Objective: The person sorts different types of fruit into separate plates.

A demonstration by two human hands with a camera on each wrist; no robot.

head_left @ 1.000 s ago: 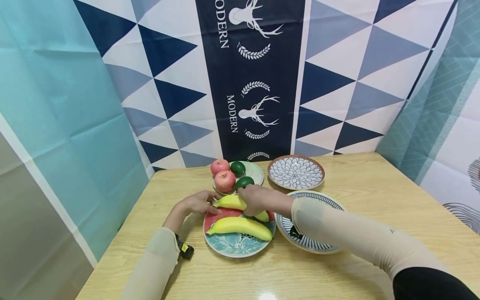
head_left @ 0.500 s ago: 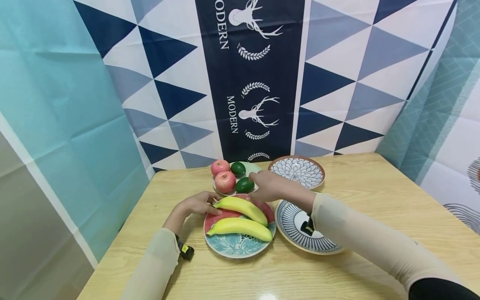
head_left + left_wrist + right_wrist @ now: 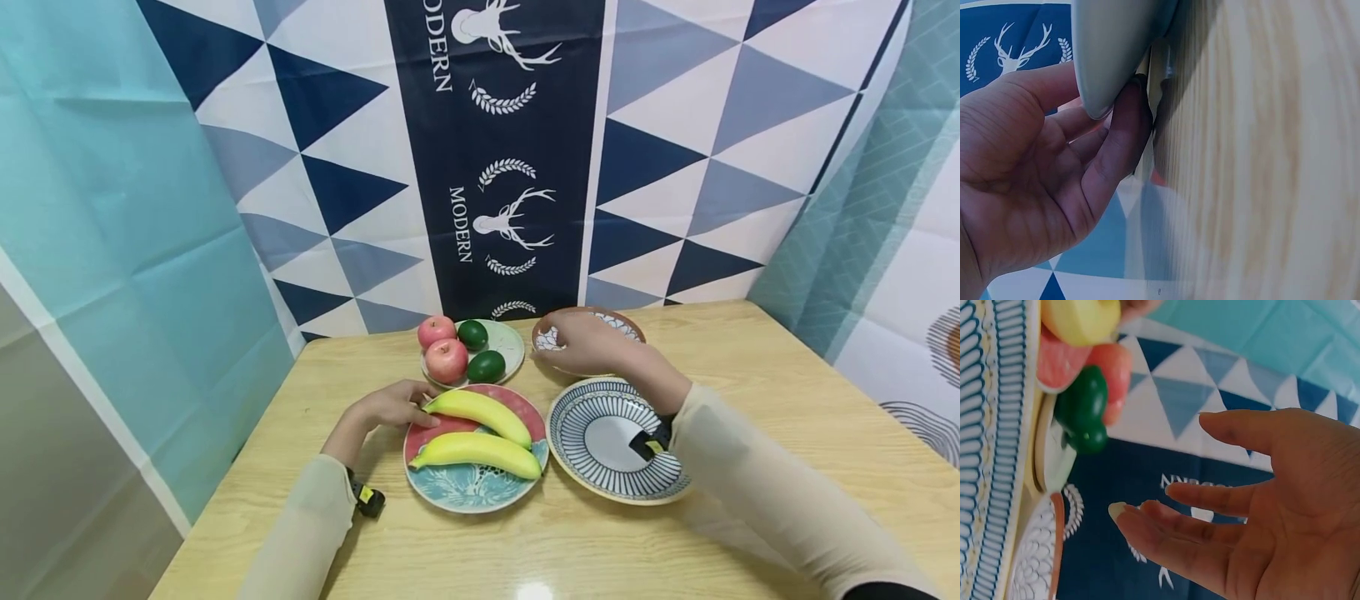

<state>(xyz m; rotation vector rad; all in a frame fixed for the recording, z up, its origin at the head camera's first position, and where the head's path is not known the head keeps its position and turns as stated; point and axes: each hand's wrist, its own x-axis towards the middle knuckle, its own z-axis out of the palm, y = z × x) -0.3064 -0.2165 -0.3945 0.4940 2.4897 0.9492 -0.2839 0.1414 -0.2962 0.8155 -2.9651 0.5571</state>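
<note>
My left hand (image 3: 392, 405) grips the left rim of a red-and-teal plate (image 3: 468, 497). In the left wrist view the thumb lies over the plate's edge (image 3: 1094, 75), with fingers curled beneath it. Two yellow bananas (image 3: 480, 451) lie side by side on that plate. Holding nothing, my right hand (image 3: 588, 344) hovers above the brown-rimmed plate (image 3: 632, 323) and hides part of it. Its fingers are loosely extended and apart from the thumb in the right wrist view.
A pale green plate (image 3: 512, 350) at the back bears two red apples (image 3: 447, 360) and two dark green avocado-like fruits (image 3: 487, 367). Right of the bananas stands a blue-and-white striped plate (image 3: 600, 487). A patterned cloth (image 3: 517, 125) hangs behind the wooden table (image 3: 435, 554).
My right hand has let go of the upper banana, which now lies on the plate, and has moved right and up. The left hand stays at the plate's rim.
</note>
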